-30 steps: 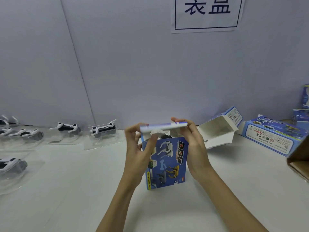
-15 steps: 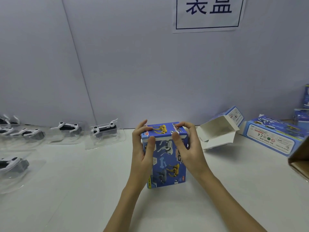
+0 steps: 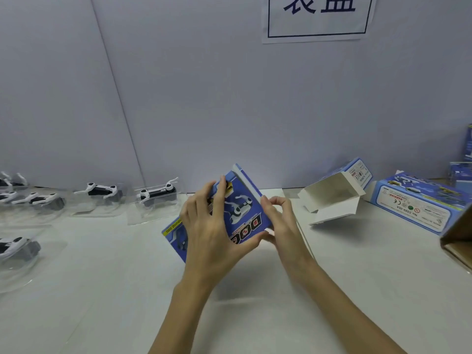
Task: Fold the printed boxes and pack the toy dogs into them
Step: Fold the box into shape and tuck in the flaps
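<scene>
Above the white counter [image 3: 127, 290], both hands hold a blue printed box [image 3: 240, 208] tilted sideways. Left hand [image 3: 212, 231] wraps its front, fingers [image 3: 219, 198] curled over; right hand [image 3: 281, 221] pinches its end. Light, thin card dents easily, so grip near corners. Toy dogs [image 3: 155, 194] wait nearby.

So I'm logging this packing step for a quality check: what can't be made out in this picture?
All in the head view:
- Blue printed box: its contents are hidden by its own walls, and part of its front by the left hand.
- Its right end flap: covered by the right hand.
- Wall sign: cut off by the top edge.
- Cardboard carton: cut off by the right edge.
- Warning label on the closed box: too small to read.
</scene>
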`<state>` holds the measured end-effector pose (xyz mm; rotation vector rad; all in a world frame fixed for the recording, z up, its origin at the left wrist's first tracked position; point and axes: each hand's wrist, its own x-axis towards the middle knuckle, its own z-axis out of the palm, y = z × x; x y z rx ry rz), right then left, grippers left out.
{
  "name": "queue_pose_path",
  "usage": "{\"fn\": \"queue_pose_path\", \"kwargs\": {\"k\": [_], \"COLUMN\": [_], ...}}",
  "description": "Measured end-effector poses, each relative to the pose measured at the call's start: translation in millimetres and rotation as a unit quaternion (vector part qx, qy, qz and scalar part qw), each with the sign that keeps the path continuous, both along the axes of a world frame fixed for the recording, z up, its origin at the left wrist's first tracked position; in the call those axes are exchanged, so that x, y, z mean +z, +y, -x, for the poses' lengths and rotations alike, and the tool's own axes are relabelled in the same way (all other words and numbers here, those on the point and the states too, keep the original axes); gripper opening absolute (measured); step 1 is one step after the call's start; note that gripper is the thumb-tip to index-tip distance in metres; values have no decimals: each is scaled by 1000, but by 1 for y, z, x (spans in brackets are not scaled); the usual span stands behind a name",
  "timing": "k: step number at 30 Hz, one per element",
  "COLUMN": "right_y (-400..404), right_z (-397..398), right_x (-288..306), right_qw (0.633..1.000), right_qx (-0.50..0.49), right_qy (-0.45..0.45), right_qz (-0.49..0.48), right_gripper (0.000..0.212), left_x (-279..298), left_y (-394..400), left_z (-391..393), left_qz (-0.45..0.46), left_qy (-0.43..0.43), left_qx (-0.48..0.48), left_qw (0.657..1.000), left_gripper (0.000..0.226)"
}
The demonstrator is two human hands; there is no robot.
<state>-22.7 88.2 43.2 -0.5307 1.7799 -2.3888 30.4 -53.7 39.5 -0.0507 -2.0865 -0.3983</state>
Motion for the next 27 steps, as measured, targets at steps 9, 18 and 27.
{"fn": "queue_pose_path", "kwargs": {"k": [9, 18, 27], "right_y": [35, 21, 26], "right_z": [19, 9, 10], "right_x": [15, 12, 10], "right_qw": [993, 983, 979], "right_qx": [-12, 4, -2], "right_qy": [97, 162, 184], "right_qz": [-61, -81, -84], "right_gripper": [34, 46, 44], "left_x": [-6, -4, -5], "left_y": [12, 19, 19], "left_z": [0, -2, -2], "left_qz": [67, 82, 91], "left_qy": [-33, -2, 12], "left_qx": [-65, 4, 17], "left_qw": [995, 997, 996], "left_gripper": [106, 114, 113]}}
